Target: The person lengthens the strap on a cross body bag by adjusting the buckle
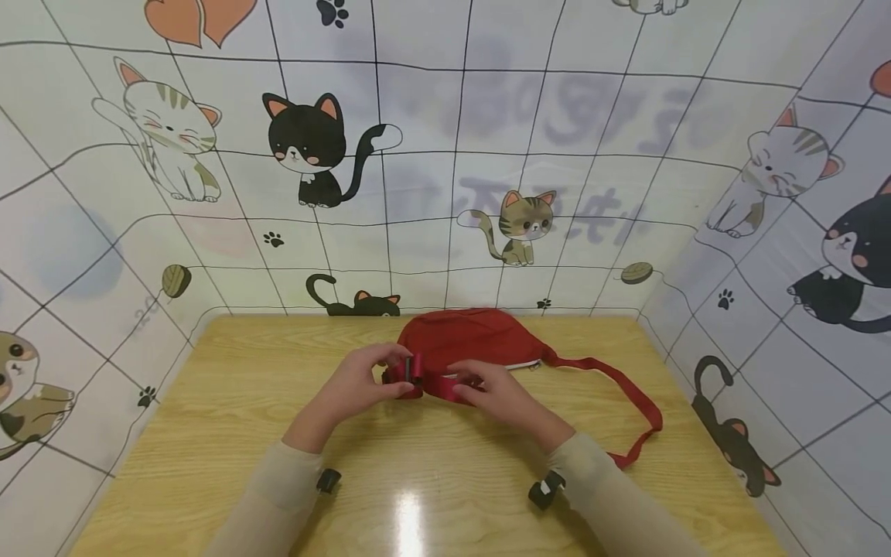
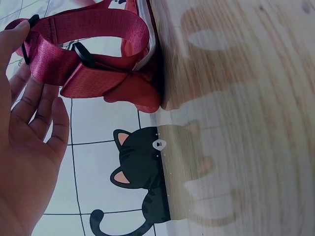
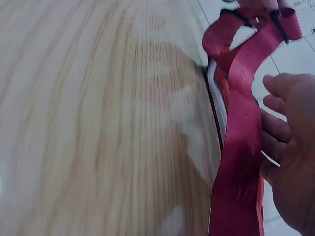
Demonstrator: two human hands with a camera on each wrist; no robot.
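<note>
A red waist bag (image 1: 473,340) with a white-edged zipper lies at the back of the table. My left hand (image 1: 369,379) pinches a looped part of its red strap (image 2: 54,54) beside a black slider (image 2: 25,51), thumb on one side and fingers behind. A second black plastic piece (image 2: 83,54) sits on the strap within the loop. My right hand (image 1: 497,394) is at the bag's front, next to the strap's free-running length (image 3: 241,128). Its fingers (image 3: 273,130) lie loosely bent by the strap's edge, thumb apart from it.
The other strap length (image 1: 626,387) trails from the bag's right end and curves forward to my right sleeve. The wooden table (image 1: 431,464) meets cat-printed cloth walls (image 1: 431,170) at the back and sides. Black wrist cameras (image 1: 543,491) hang at both cuffs.
</note>
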